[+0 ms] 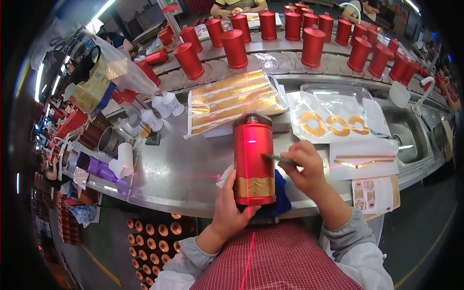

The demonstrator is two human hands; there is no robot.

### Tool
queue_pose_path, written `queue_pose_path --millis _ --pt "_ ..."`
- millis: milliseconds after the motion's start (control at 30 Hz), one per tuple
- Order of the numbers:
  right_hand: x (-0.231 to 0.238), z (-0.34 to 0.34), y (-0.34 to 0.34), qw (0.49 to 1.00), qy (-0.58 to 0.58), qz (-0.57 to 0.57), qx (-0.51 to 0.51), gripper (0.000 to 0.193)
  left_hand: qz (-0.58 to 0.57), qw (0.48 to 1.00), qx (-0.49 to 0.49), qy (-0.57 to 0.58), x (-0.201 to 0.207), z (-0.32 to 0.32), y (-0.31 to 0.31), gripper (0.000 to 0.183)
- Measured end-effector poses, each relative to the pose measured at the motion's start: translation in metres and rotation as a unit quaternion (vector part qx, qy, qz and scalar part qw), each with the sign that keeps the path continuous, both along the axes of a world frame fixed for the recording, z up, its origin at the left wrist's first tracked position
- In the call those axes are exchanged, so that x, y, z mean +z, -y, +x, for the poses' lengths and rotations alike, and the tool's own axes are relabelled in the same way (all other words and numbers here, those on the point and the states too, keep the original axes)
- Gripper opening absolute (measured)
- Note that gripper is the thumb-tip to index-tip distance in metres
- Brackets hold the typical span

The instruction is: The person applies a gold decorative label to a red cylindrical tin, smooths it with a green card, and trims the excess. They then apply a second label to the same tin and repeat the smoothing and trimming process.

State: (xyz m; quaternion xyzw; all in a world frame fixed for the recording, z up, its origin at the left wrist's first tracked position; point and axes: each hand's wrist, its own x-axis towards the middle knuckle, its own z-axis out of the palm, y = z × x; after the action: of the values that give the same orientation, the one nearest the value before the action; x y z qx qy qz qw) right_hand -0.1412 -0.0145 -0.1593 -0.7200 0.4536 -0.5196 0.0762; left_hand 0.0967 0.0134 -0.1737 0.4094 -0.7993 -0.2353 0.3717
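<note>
My left hand grips the lower part of a tall red ceramic bottle with a gold patterned band near its base; the bottle stands on the steel bench edge before me. A red laser line runs vertically down the bottle's front. My right hand pinches a thin dark tool whose tip touches the bottle's right side at mid height. A blue cloth lies under and behind the bottle.
Sheets of gold foil strips and a sheet of gold rings lie behind the bottle. Several red bottles stand on a curved conveyor beyond. A steel sink is at right. White cups and clutter sit at left.
</note>
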Motion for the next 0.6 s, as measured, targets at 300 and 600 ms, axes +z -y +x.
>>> queue_pose_path --millis 300,600 --pt "0.010 0.004 -0.008 0.993 0.001 0.056 0.100 0.025 -0.053 0.999 0.004 -0.011 -0.002 0.001 -0.001 0.088" --pt "0.020 0.010 -0.022 0.985 -0.007 0.081 0.151 0.019 -0.107 0.992 0.020 0.060 0.007 -0.001 -0.001 0.091"
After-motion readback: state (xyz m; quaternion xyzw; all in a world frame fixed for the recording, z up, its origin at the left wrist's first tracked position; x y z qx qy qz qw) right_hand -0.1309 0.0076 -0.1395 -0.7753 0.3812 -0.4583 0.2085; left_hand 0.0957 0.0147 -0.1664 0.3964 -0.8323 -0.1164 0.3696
